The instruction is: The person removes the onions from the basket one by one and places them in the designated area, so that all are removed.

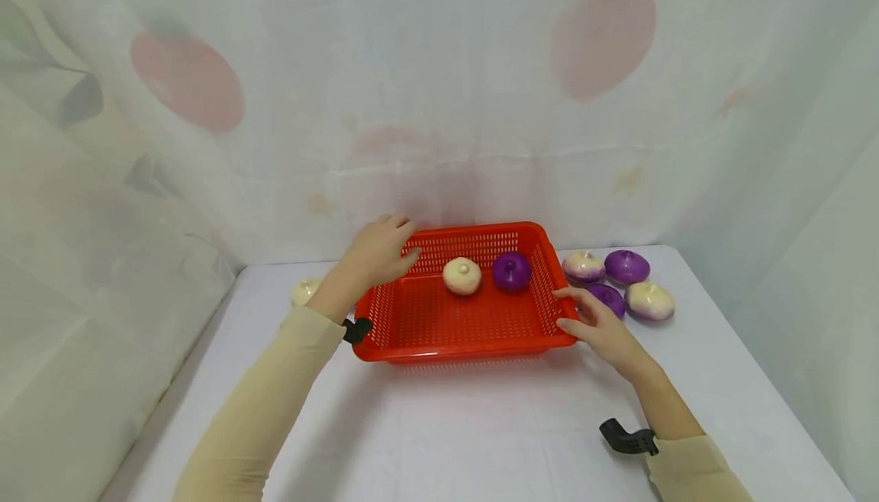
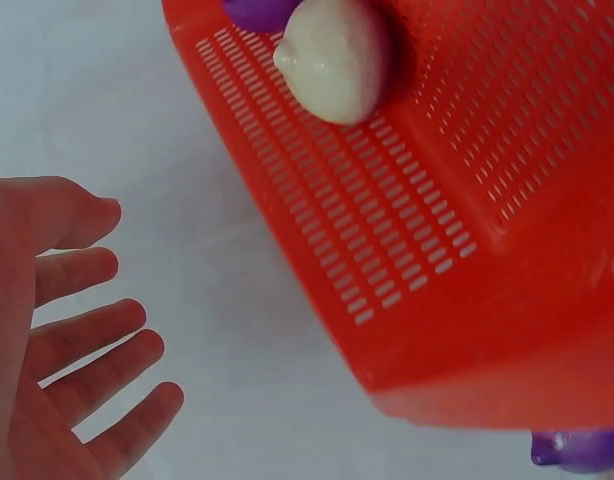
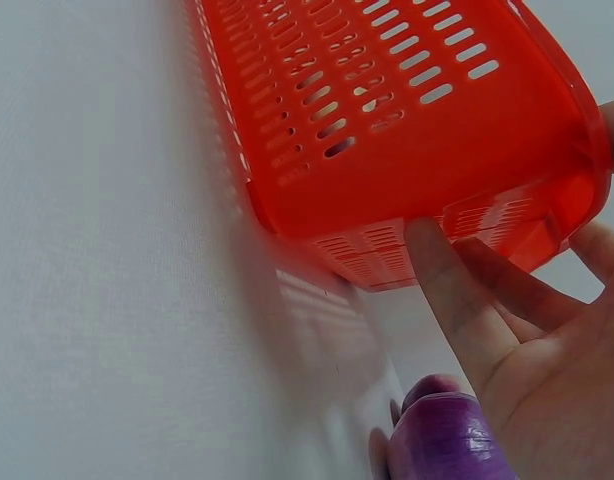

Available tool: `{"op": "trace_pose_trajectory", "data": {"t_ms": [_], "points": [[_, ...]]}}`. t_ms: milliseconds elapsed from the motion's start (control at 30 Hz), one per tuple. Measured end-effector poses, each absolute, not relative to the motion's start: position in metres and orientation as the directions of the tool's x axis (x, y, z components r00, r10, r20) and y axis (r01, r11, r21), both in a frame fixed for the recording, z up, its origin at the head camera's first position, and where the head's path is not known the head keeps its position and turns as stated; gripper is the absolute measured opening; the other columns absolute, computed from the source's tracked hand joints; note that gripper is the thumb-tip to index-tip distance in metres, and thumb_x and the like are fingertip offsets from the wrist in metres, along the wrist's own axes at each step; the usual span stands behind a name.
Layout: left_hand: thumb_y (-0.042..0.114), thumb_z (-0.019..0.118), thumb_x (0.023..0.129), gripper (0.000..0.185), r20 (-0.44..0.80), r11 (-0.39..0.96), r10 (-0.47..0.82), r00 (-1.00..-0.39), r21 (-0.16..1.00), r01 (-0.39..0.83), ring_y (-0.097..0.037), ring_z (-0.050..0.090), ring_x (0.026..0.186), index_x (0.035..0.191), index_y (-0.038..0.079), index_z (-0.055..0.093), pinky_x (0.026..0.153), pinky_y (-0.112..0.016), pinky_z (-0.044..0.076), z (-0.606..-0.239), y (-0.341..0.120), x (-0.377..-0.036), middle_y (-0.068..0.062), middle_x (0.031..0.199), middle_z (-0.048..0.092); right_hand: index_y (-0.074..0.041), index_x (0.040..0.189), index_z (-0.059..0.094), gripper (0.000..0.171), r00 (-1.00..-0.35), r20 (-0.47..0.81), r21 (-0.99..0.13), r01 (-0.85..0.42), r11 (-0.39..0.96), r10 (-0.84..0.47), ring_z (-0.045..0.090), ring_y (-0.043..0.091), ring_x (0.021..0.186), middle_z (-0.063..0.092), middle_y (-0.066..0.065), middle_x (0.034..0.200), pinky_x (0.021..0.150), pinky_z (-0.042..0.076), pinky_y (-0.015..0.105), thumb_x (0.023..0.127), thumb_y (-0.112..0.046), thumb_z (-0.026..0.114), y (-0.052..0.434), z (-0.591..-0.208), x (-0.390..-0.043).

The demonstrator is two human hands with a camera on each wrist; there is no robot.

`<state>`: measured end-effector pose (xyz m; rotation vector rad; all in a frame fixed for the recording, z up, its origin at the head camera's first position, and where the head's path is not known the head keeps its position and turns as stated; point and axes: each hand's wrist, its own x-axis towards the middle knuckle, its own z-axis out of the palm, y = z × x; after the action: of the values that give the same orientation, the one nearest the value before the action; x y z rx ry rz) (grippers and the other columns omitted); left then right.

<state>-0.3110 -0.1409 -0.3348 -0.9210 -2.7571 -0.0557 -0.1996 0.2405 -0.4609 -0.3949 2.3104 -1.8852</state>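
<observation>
A red slotted basket (image 1: 467,345) stands mid-table and holds a cream-white bulb (image 1: 462,275) and a purple bulb (image 1: 511,271). My left hand (image 1: 404,241) hovers by the basket's far left corner. In the left wrist view the left hand (image 2: 97,330) is spread, palm bare, apart from the basket (image 2: 467,330) and the cream-white bulb (image 2: 335,55). My right hand (image 1: 573,311) is at the basket's right end. In the right wrist view its straight fingers (image 3: 457,290) touch the basket's outer wall (image 3: 407,170), with a purple bulb (image 3: 452,440) under the palm.
Several more bulbs lie right of the basket: a white-purple one (image 1: 584,265), a purple one (image 1: 626,265), another purple one (image 1: 610,297) and a white-purple one (image 1: 648,300). A cream bulb (image 1: 304,291) sits behind my left forearm. A printed curtain (image 1: 439,105) closes the back and sides.
</observation>
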Motion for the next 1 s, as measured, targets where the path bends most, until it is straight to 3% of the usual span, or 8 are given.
{"op": "trace_pose_trajectory", "data": {"t_ms": [200,467,667,800,1000], "points": [[0.025,0.065,0.096,0.04,0.207,0.777,0.622,-0.755,-0.043,0.628,-0.034,0.061,0.11,0.131,0.006,0.063,0.095,-0.05,0.052,-0.342,-0.123,-0.319,-0.013,0.122,0.063,-0.004,0.145,0.044,0.05,-0.959,0.053,-0.974,-0.111,0.196,-0.277,0.042,0.048,0.137,0.035,0.024,0.154,0.095,0.054,0.028,0.101,-0.015,0.064,0.24,-0.461,-0.199],[0.026,0.064,0.098,0.039,0.141,0.776,0.626,-0.767,-0.02,0.63,-0.032,0.055,0.119,0.133,0.009,0.062,0.106,-0.046,0.045,-0.361,-0.103,-0.329,-0.012,0.127,0.06,-0.004,0.145,0.045,0.05,-0.961,0.054,-0.973,-0.111,0.201,-0.27,0.043,0.048,0.136,0.035,0.023,0.154,0.095,0.054,0.028,0.101,-0.015,0.064,0.24,-0.462,-0.198],[0.031,0.067,0.097,0.043,0.093,0.778,0.628,-0.772,-0.048,0.627,-0.031,0.054,0.119,0.133,0.01,0.062,0.102,-0.047,0.047,-0.376,-0.092,-0.334,-0.011,0.126,0.058,-0.007,0.146,0.045,0.05,-0.963,0.034,-0.974,-0.092,0.206,-0.269,0.042,0.048,0.138,0.033,0.022,0.157,0.096,0.054,0.031,0.101,-0.017,0.064,0.236,-0.464,-0.197],[0.034,0.067,0.096,0.046,0.039,0.761,0.648,-0.761,-0.075,0.644,-0.03,0.053,0.117,0.135,0.01,0.06,0.099,-0.045,0.049,-0.384,-0.083,-0.335,-0.01,0.127,0.057,-0.006,0.145,0.046,0.05,-0.965,0.038,-0.973,-0.095,0.212,-0.258,0.041,0.049,0.139,0.033,0.023,0.156,0.096,0.054,0.033,0.1,-0.016,0.064,0.235,-0.463,-0.196],[0.036,0.066,0.095,0.053,-0.077,0.765,0.633,-0.771,-0.095,0.637,-0.029,0.049,0.125,0.141,0.014,0.056,0.106,-0.048,0.045,-0.4,-0.07,-0.338,-0.008,0.136,0.052,-0.005,0.145,0.046,0.05,-0.965,0.052,-0.974,-0.106,0.201,-0.259,0.042,0.049,0.137,0.035,0.024,0.155,0.095,0.054,0.031,0.1,-0.015,0.064,0.234,-0.464,-0.196]]}}
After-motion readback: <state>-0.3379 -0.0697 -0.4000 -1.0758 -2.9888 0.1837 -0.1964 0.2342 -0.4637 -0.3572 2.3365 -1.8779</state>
